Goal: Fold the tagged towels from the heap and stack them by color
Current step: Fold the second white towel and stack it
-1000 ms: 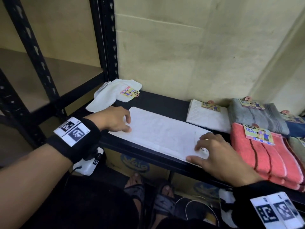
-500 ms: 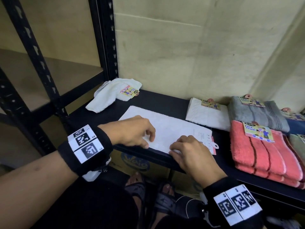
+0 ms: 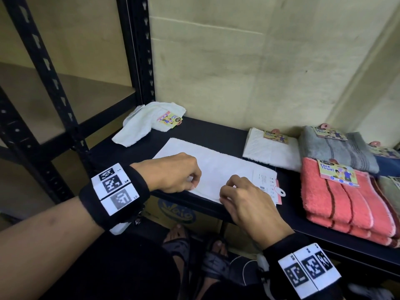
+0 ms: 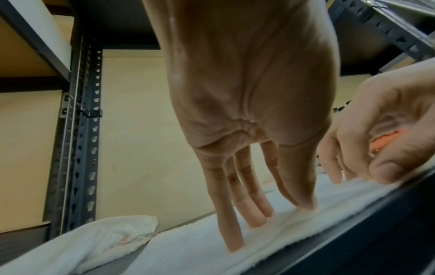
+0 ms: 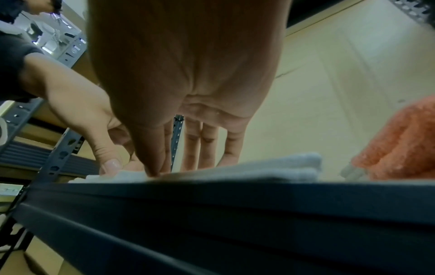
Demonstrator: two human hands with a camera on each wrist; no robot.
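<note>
Left hand (image 3: 173,173) down on the near edge of the white towel (image 3: 218,169), fingers (image 4: 237,214) nearly straight, tips pressing the cloth, gripping nothing. Right hand (image 3: 246,204) just beside, thumb and fingers pinching the same near edge. Towel flat along the shelf's (image 3: 216,131) front edge, paper tag (image 3: 267,184) at its right end. Crumpled white towel (image 3: 149,123) at the back left corner. Folded white (image 3: 270,149), grey (image 3: 337,148) and coral (image 3: 346,202) stacks toward the right end.
</note>
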